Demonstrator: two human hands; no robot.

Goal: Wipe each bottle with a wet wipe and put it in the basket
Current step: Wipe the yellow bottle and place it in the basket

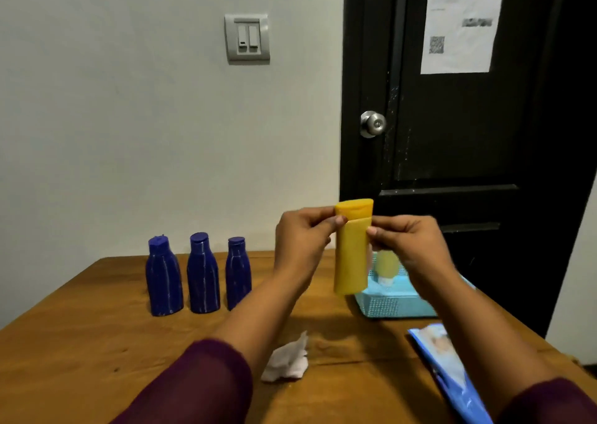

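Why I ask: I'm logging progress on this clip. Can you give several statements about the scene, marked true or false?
1. The left hand and the right hand both hold the yellow bottle above the table. True.
2. Four blue bottles stand on the table. False: three blue bottles stand there.
3. The right hand holds the wet wipe. False: the wet wipe lies crumpled on the table.
4. The basket already contains a second yellow bottle. True.

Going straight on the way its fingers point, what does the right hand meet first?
The yellow bottle, which the right hand pinches; beyond it, probably the left hand, depth unclear.
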